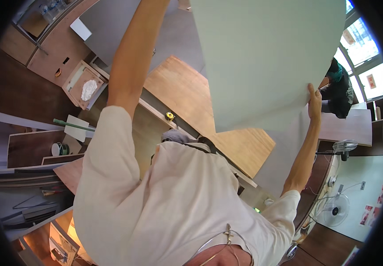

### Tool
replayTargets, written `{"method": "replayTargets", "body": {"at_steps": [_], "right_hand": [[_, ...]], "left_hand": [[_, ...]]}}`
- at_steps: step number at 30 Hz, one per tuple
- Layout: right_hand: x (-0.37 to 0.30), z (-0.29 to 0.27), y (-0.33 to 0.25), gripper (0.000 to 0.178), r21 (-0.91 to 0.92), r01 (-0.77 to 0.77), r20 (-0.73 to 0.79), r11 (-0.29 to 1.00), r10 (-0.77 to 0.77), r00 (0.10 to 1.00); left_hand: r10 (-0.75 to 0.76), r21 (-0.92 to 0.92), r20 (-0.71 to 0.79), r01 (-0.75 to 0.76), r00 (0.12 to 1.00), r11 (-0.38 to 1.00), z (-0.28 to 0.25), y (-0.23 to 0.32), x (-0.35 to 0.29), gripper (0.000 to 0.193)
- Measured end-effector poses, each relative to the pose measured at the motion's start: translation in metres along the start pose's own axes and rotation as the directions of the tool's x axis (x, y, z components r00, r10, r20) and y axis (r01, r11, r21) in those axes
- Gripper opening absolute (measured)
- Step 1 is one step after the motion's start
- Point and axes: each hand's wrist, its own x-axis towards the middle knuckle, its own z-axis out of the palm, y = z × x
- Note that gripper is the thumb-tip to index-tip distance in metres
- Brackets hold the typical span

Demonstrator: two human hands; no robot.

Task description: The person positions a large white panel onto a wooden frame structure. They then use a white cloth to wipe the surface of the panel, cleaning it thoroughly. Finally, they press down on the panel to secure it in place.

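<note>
A large pale green sheet (271, 62) rises tilted in front of me and runs past the top of the view. My right hand (314, 102) is closed on its right edge, the thumb lying along the near face. My left arm reaches up and out over the top edge, so that hand is hidden. Beneath the sheet a light wooden panel (180, 84) lies on a grey work surface (178, 33), partly covered by the sheet. A yellow and black tape measure (169, 116) sits by the bench's near edge, close to my body.
Another person (340, 91) in dark clothes is beyond the sheet on the right, near the windows. Fans (334, 210) stand at the lower right. On the left are an open wooden box (81, 84) with a crumpled white thing and a green spool (60, 149).
</note>
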Motion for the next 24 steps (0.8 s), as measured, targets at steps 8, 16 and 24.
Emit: {"method": "replayTargets", "body": {"at_steps": [8,16,24], "right_hand": [[-0.038,-0.048,-0.047,0.040,-0.287,0.096,-0.155,0.953,-0.145,0.977],[-0.063,-0.089,-0.104,0.039,-0.506,0.059,-0.192,0.861,-0.179,0.965],[-0.036,-0.135,-0.225,0.049,-0.730,-0.070,-0.093,0.680,0.003,0.996]], "left_hand": [[-0.320,0.204,0.108,0.294,0.941,0.934,-0.080,-0.053,-0.081,0.082],[-0.608,0.027,0.204,0.617,0.767,0.787,-0.105,-0.128,-0.141,0.092],[-0.801,0.003,0.376,0.863,0.467,0.505,-0.094,-0.238,-0.231,0.078]]}}
